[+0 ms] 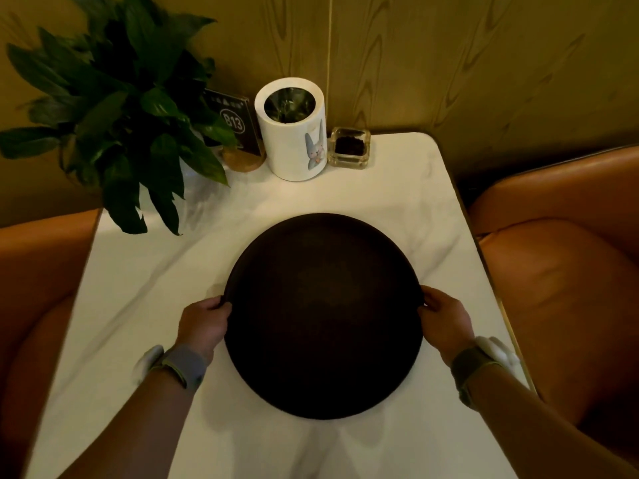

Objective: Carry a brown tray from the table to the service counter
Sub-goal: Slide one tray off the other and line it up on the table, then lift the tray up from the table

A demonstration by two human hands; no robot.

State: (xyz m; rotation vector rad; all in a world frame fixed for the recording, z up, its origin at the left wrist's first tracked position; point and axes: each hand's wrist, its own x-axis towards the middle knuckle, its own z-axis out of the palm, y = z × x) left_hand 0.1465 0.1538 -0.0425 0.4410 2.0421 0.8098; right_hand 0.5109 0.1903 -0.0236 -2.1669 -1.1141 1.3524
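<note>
Spanning both hands' grip: brown tray (323, 314), rim-held.

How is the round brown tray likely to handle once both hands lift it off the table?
The tray looks rigid and empty, so probably light and unlikely to sag. The left hand and right hand grip opposite rims, which should keep it level. Its matte surface suggests little slipping.

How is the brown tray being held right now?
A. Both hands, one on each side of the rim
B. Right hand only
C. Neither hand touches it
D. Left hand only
A: the left hand and right hand each grip opposite edges of the brown tray.
</note>
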